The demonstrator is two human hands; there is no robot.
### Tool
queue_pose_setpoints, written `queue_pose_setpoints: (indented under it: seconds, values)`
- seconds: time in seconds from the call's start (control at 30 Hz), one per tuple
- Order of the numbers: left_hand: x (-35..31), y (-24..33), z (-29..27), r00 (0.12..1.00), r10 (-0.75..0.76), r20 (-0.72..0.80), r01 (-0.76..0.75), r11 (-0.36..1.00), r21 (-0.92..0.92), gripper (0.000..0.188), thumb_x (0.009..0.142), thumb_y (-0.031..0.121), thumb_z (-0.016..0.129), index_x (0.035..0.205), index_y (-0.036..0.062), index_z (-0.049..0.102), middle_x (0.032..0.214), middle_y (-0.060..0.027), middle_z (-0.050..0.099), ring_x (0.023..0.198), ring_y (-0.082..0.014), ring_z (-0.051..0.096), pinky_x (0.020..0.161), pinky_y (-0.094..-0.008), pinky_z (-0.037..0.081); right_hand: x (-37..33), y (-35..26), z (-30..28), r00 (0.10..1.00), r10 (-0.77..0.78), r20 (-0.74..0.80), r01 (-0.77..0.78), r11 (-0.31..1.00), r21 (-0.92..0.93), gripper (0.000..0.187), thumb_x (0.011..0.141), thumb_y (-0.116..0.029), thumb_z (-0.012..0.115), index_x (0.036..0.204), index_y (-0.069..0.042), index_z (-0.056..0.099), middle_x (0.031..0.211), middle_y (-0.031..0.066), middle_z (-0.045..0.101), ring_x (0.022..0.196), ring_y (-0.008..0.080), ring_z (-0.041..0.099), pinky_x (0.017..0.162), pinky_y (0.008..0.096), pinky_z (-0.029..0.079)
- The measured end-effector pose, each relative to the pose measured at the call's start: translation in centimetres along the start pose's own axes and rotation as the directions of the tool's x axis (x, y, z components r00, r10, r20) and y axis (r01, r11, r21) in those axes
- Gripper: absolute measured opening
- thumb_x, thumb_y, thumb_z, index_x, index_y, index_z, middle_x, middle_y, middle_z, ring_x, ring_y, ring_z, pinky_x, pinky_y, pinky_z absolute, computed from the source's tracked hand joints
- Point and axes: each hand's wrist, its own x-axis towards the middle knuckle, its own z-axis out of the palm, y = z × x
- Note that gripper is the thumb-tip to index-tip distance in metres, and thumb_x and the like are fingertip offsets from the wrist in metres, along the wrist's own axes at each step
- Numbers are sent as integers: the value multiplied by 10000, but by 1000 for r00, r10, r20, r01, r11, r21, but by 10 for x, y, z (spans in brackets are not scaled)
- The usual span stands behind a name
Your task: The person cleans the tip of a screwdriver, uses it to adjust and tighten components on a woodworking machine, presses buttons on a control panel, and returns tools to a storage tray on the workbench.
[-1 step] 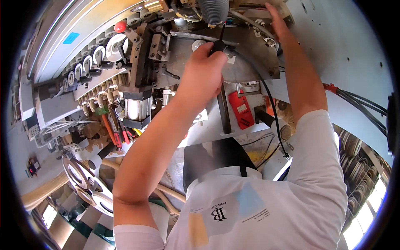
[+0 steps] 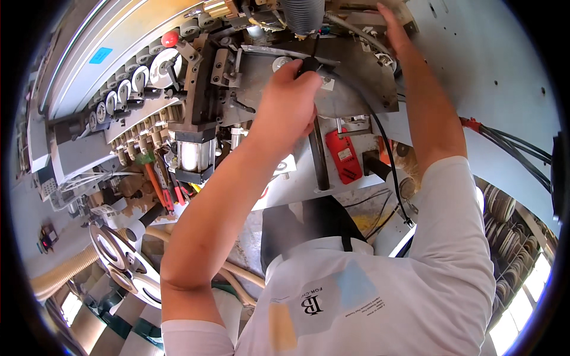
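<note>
My left hand (image 2: 289,98) is closed round a black-handled tool (image 2: 309,64) whose thin dark shaft points away from me. The shaft reaches up beneath a dark ribbed cylinder (image 2: 304,16) of the machine. Under this hand lies a flat grey metal plate (image 2: 368,95). A black hose (image 2: 380,127) curves from beside the tool down to the right; whether it joins the tool cannot be made out. My right hand (image 2: 394,31) reaches to the machine's far right corner, against a metal block, with a finger stretched out. Its other fingers are partly hidden.
A red lever knob (image 2: 170,39) and a row of rollers (image 2: 142,77) stand on the left. A red flat case (image 2: 343,156) hangs below the plate. Red-handled pliers (image 2: 168,199) hang at lower left. Black cables (image 2: 510,142) run along the panel at right.
My left hand and the tool have shifted very slightly left. The hose beside the tool has swayed and looks blurred. My right hand stays where it was.
</note>
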Motion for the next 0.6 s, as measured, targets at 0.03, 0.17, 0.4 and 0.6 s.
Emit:
queue_pose_setpoints:
  seconds: [0.03, 0.17, 0.4, 0.6]
  values:
    - [1, 0, 1, 1000, -2, 2, 2, 1000, 3, 317, 924, 196, 605, 1191, 24, 608, 663, -6, 447, 467, -106, 418, 421, -285, 301, -3, -3, 1, 1000, 9, -8, -9, 1000, -9, 926, 904, -764, 488, 1610, -201, 286, 1681, 107, 188, 1527, 378, 188, 1199, 562, 192]
    - [4, 0, 1, 1000, 13, -6, -13, 1000, 1, 205, 914, 191, 612, 1055, 43, 595, 677, 1, 442, 503, -100, 422, 427, -282, 292, -12, -5, 3, 1000, 4, -13, -4, 1000, -1, 957, 908, -762, 491, 1633, -178, 269, 1697, 115, 191, 1544, 375, 184, 1209, 549, 194]
    - [12, -4, 0, 999, 35, 31, -35, 999, 18, 171, 914, 180, 616, 1026, 55, 582, 694, 10, 439, 510, -95, 424, 427, -273, 291, 20, 13, -6, 991, -110, 75, 106, 993, 47, 975, 901, -759, 505, 1629, -150, 279, 1689, 131, 218, 1545, 364, 193, 1219, 516, 199]
    - [16, -10, 0, 999, 35, 16, -35, 999, 3, 186, 930, 153, 595, 1080, 43, 600, 695, 12, 442, 496, -88, 418, 423, -272, 292, 30, 20, -8, 995, -93, 34, 92, 995, 50, 971, 903, -749, 518, 1628, -146, 285, 1690, 120, 219, 1545, 359, 195, 1224, 524, 190]
